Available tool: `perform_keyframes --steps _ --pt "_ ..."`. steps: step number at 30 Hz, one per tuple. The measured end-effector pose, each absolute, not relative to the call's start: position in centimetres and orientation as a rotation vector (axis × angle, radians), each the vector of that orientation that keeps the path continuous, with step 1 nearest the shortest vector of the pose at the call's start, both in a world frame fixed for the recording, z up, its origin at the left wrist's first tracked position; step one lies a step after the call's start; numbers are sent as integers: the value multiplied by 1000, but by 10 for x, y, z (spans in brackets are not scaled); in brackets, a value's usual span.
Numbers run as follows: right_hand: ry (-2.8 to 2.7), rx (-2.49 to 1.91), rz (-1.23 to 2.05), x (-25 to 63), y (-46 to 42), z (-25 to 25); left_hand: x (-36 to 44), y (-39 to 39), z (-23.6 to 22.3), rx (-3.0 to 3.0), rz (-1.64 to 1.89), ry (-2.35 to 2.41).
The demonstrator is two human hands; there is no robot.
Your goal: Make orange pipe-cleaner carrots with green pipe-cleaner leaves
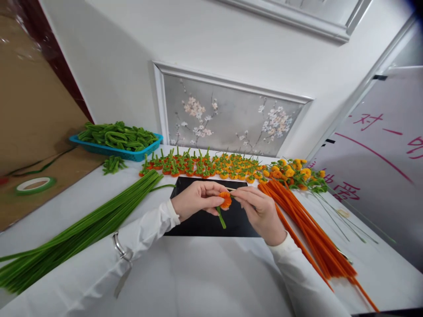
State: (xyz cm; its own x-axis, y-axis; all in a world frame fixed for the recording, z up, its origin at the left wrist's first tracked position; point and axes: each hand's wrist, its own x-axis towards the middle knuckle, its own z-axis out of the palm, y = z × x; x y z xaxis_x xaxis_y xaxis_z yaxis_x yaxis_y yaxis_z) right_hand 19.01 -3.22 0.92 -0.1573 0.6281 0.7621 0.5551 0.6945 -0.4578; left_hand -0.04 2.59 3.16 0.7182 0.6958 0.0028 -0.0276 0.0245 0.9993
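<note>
Over a black mat (211, 226) my two hands meet in front of me. My left hand (198, 200) is closed, pinching an orange chenille-stem flower (226, 200) between thumb and fingers. A short green chenille stem (221, 218) hangs below the flower. My right hand (261, 211) is also closed, its fingertips at the flower's right edge. From those fingertips a thin pale stick (231, 189) runs left above the flower; its ends are partly hidden by my fingers.
Green chenille stems (109, 215) lie left, orange ones (307, 229) right. Rows of small orange and yellow flowers (198, 167) stand behind the mat, beside a yellow flower bunch (291, 171). A blue basket (132, 155) holds green pieces. Green tape (35, 186) lies far left.
</note>
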Motion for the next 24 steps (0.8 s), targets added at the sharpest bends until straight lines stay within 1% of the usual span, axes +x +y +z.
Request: perform_keyframes --steps 5,13,19,24 --pt "-1753 -980 119 189 -34 9 -2 27 31 1366 595 535" --pt "-1821 -989 154 181 -35 9 -3 26 29 1152 556 471" --pt "-1901 -917 11 177 -32 -2 2 22 22 986 630 455" --pt "-1871 -914 17 176 -32 -1 3 21 22 1032 626 523"
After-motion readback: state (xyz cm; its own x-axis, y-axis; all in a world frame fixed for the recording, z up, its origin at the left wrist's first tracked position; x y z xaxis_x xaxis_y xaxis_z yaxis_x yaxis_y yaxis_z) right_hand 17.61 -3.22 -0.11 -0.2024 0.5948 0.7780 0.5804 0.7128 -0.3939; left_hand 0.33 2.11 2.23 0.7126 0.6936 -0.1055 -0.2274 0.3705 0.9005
